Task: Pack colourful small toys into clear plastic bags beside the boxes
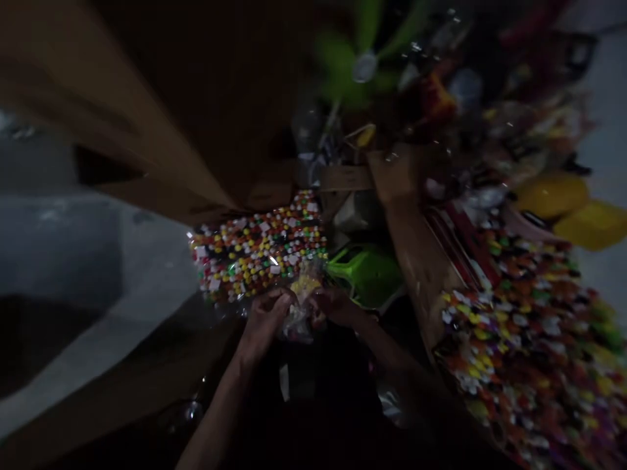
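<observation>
Head view, dim and blurred. We see the left hand point(264, 320) and the right hand point(336, 307) meeting just below centre, both grips clenched on a small clear bag point(301, 307) that holds something yellow; the bag sits between the two hands, fingers pinching its upper part from either side. At 12 o'clock from the hands lies a flat bead sheet point(259, 251), a wrapped panel of red, yellow, white and green dots, just beyond the bag and possibly touching it; we cannot tell which. At 2 o'clock, near the right hand, is a green plastic piece point(367, 274). A cardboard box point(416, 261) stands further right, and a second, larger bead spread point(529, 352) fills the 3 to 4 o'clock region, well apart from the hands. Yellow items point(568, 205) lie at the far right edge; the green shape point(353, 65) at the top is too blurred to name. We judge the step in hand to be working the bag's mouth with both hands; the next move would call for a firm two-sided pinch and a level bag, lest the contents spill.
</observation>
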Action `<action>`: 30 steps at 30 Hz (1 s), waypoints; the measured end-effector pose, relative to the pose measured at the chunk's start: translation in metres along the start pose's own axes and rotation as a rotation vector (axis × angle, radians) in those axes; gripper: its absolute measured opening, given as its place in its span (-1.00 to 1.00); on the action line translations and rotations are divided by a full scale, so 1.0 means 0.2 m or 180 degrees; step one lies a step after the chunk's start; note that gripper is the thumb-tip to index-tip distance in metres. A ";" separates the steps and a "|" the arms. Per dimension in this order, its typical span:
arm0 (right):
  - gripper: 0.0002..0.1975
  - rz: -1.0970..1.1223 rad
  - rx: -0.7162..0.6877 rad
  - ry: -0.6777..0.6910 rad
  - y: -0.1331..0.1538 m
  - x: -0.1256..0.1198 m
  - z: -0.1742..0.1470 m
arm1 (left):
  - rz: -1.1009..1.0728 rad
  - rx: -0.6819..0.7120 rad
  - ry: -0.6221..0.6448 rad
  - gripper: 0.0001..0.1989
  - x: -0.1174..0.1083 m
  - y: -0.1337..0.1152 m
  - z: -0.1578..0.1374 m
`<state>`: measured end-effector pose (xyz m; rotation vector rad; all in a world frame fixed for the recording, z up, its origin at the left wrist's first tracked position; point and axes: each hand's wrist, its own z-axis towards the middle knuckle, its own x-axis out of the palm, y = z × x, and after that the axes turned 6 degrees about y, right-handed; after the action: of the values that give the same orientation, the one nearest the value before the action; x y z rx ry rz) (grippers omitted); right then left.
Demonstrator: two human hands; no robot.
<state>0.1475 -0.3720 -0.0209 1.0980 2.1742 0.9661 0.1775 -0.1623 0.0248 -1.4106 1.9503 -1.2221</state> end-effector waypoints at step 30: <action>-0.83 0.1502 -0.0349 -0.1200 -1.07 -1.45 -1.46 | 0.2824 0.0033 0.3740 -0.50 2.27 -0.26 1.33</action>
<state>-0.0011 -0.8095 0.0280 1.6303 1.5747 0.9597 0.2323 -0.6875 -0.0025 0.4661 2.7109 -1.6544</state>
